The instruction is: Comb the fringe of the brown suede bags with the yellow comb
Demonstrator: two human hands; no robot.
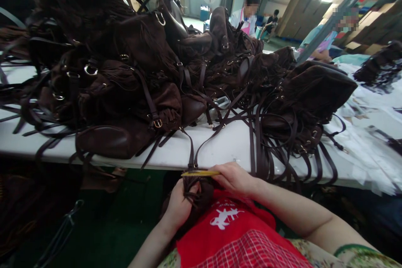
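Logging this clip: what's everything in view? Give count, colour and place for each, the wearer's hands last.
Bags: many, dark brown, heaped on the table
Straps: many, dark brown, trailing over the near edge
Buckles: several, gold-toned, on the straps
Table: one, white, across the middle
Sheeting: uncounted, white, table's right end
Co-workers: three, pink showing on two, background
Pole: one, grey, upper right
Cardboard: several pieces, brown, back right
Floor: one, green, below
Fringe: uncounted strands, brown, in left hand
Yellow tool: one, yellow, in right hand
Apron: one, red, on wearer
Left hand: one, bare, lower centre
Right hand: one, bare, beside it
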